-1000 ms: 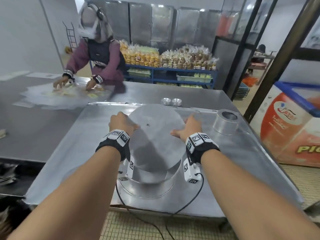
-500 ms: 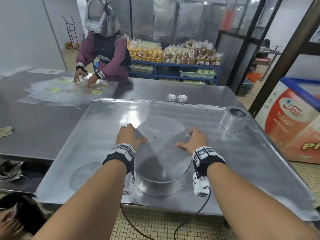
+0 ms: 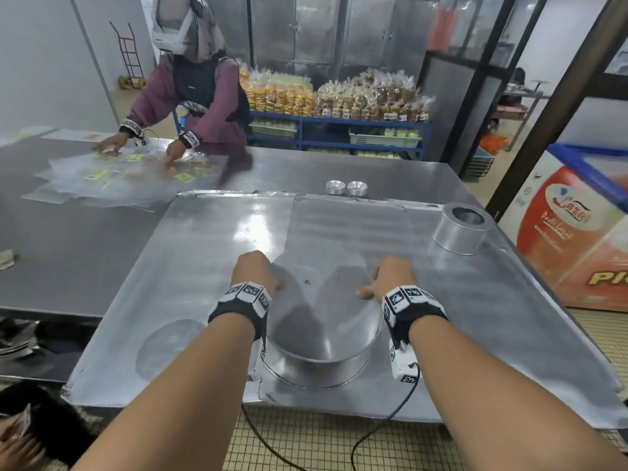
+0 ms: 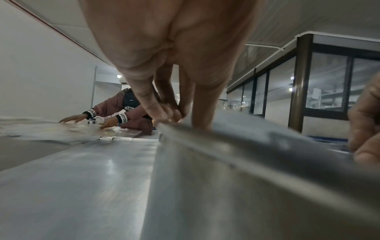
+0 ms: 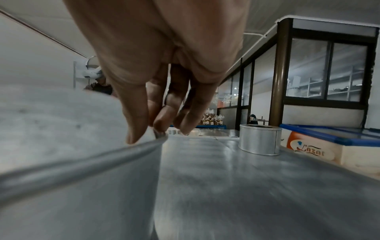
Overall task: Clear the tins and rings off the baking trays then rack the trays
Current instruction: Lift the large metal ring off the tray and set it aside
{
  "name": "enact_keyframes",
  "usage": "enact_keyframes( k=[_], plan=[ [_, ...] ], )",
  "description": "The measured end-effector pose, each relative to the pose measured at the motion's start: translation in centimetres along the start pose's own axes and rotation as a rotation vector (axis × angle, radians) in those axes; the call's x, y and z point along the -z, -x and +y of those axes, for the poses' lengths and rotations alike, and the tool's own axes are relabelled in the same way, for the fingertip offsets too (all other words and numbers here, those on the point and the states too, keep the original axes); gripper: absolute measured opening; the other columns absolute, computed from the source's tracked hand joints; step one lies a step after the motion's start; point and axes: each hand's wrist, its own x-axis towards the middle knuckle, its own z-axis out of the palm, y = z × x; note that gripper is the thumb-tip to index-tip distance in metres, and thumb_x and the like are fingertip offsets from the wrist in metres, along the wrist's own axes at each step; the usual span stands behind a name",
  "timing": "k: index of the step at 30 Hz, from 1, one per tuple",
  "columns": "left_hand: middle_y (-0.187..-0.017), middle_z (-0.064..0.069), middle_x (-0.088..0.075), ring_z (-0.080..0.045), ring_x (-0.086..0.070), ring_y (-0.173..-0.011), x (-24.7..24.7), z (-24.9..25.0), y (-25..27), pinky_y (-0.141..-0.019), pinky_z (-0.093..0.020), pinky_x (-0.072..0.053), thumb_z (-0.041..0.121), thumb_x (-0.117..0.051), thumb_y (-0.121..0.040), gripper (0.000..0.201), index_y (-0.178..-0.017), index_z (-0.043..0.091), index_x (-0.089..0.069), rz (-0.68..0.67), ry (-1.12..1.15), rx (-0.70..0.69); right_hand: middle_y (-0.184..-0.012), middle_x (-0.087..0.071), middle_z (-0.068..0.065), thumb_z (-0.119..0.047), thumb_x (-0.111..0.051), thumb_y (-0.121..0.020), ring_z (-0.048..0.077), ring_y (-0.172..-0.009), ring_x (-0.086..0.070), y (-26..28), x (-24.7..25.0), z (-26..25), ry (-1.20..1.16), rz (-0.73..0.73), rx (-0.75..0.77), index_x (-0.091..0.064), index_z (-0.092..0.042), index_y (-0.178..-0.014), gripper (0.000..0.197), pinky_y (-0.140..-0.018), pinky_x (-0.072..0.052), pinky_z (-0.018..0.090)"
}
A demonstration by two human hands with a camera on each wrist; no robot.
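A large round tin (image 3: pixel 319 321) stands bottom-up on the near part of the right baking tray (image 3: pixel 503 328). My left hand (image 3: pixel 261 273) grips its left edge, and my right hand (image 3: pixel 384 277) grips its right edge, thumbs on the flat top. In the left wrist view my fingers (image 4: pixel 170 112) curl onto the tin's rim (image 4: pixel 246 162). The right wrist view has my fingers (image 5: pixel 162 125) hooked over the edge of the tin (image 5: pixel 72 178). A small metal ring (image 3: pixel 462 229) stands at the tray's far right. A second tray (image 3: pixel 204 260) lies to the left.
Two stacks of small tart tins (image 3: pixel 346 188) sit on the steel table (image 3: pixel 390 171) just beyond the trays. Another person (image 3: pixel 197 96) handles plastic sheets (image 3: pixel 102 181) at the far left. A chest freezer (image 3: pixel 560 239) stands close on the right. The trays overhang the tiled floor (image 3: pixel 306 443).
The tin now shows lower and nearer the tray's front edge, with more bare tray beyond it. Both hands have kept their hold on its sides.
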Motion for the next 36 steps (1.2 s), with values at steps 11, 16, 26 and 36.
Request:
enact_keyframes(
  k=[11,16,26,36],
  plan=[
    [-0.071,-0.008,-0.064,-0.027,-0.065,-0.071,-0.3,-3.1,-0.4,-0.063,-0.027,-0.051,0.006,-0.064,-0.083,0.015,-0.069,0.004,-0.059,-0.178,-0.063,0.118,-0.101,-0.071,0.011,-0.012,-0.076,-0.075,0.027,-0.097,-0.068,0.5,-1.2,2.0,-0.007,-0.038,-0.081,-0.064,-0.012,-0.086,0.016,-0.079,-0.054,0.029],
    [-0.073,-0.016,-0.076,-0.032,-0.076,-0.074,-0.2,-4.2,-1.8,-0.076,-0.046,-0.063,0.004,-0.074,-0.061,0.019,-0.076,-0.006,-0.075,-0.350,0.067,0.146,-0.079,-0.075,0.007,-0.025,-0.082,-0.053,0.024,-0.076,-0.073,0.4,-0.9,3.2,-0.023,-0.264,-0.136,-0.075,-0.010,-0.084,0.035,-0.077,-0.059,0.032],
    [-0.068,-0.019,-0.074,-0.033,-0.075,-0.067,0.3,1.2,-5.1,-0.069,-0.046,-0.063,0.001,-0.069,-0.064,0.016,-0.077,-0.008,-0.073,-0.200,0.160,0.086,-0.076,-0.074,0.013,-0.007,-0.076,-0.059,0.027,-0.073,-0.072,-2.4,2.4,4.1,-0.206,-0.096,-0.093,-0.075,-0.005,-0.076,0.018,-0.068,-0.061,0.037],
    [-0.057,-0.024,-0.064,-0.033,-0.065,-0.054,-4.8,13.5,-13.0,-0.066,-0.052,-0.062,0.011,-0.061,-0.045,0.014,-0.052,-0.002,-0.061,0.052,0.696,0.104,-0.076,-0.074,0.016,-0.013,-0.075,-0.062,0.034,-0.070,-0.073,-12.7,10.4,8.0,-0.757,0.040,-0.088,-0.071,-0.003,-0.072,0.016,-0.066,-0.060,0.051]
  ],
)
